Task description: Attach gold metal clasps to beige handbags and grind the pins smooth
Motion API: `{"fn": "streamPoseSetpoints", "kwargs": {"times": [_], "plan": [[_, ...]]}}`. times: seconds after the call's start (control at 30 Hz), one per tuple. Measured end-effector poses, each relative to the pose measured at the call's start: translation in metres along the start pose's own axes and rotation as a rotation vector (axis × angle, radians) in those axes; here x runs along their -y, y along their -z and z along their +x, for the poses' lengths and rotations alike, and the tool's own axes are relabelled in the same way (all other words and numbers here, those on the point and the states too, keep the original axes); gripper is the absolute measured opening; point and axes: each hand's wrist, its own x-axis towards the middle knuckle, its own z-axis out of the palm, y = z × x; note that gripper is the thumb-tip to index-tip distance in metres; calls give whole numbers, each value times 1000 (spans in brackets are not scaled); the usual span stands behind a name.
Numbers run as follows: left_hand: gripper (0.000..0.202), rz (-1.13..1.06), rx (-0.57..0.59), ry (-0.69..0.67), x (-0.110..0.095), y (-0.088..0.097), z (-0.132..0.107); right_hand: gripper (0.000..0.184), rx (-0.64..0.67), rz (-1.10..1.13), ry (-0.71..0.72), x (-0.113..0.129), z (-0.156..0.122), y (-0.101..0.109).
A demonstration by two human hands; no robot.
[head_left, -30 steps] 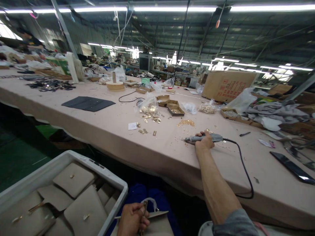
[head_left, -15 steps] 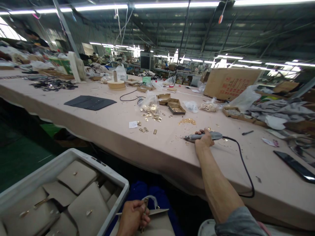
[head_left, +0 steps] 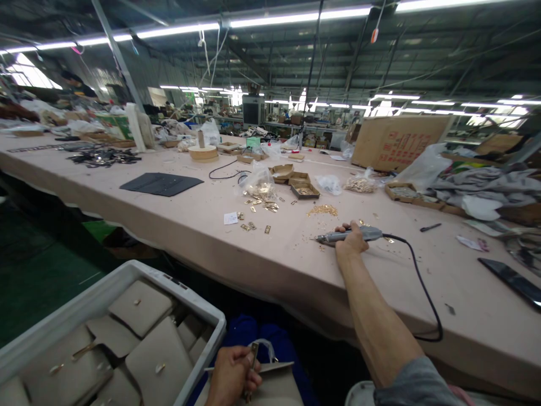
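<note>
My right hand (head_left: pixel 353 241) is wrapped round a grey electric screwdriver (head_left: pixel 372 232), which is held low over the table with its tip pointing left among small scattered gold pieces. A black cord runs from its back end. Down at my lap, my left hand (head_left: pixel 231 373) pinches a narrow gold metal plate (head_left: pixel 254 352) upright between thumb and fingers. Under and beside that hand is a beige bag (head_left: pixel 276 389) with its flap edge sticking out. A heap of tiny gold screws (head_left: pixel 323 210) lies just beyond the screwdriver tip. Larger gold plates (head_left: pixel 270 206) are spread to its left.
A white crate (head_left: pixel 186 290) of beige bags stands at lower left. On the table (head_left: pixel 203 237) are a black sheet (head_left: pixel 163 184), a tape roll (head_left: pixel 203 152), small open boxes (head_left: pixel 305 192) and a phone (head_left: pixel 513 282). A large carton (head_left: pixel 399 144) is at the back right.
The view has shifted slightly, so the scene sits a little further right and lower. Both hands keep their holds, with hardly any movement.
</note>
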Motion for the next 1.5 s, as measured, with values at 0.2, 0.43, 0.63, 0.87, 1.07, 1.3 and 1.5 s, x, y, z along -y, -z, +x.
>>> {"fn": "streamPoseSetpoints", "kwargs": {"times": [0.2,0.43,0.63,0.87,1.07,1.3,1.5], "plan": [[47,8,-7,-4,1,0,0,32,-3,8,-9,-1,4,1],[45,9,1,-8,6,2,3,36,-9,23,-25,1,11,4],[44,-1,2,3,8,3,4,39,-12,26,-15,2,9,6],[43,-13,-20,0,17,5,10,39,-33,25,-2,3,9,5],[41,-19,1,-17,15,6,8,38,-37,20,6,4,5,5],[41,-3,6,-26,12,5,5,34,-21,29,-11,10,-4,2],[34,-17,1,4,6,2,5,19,126,63,-41,47,-37,7]]}}
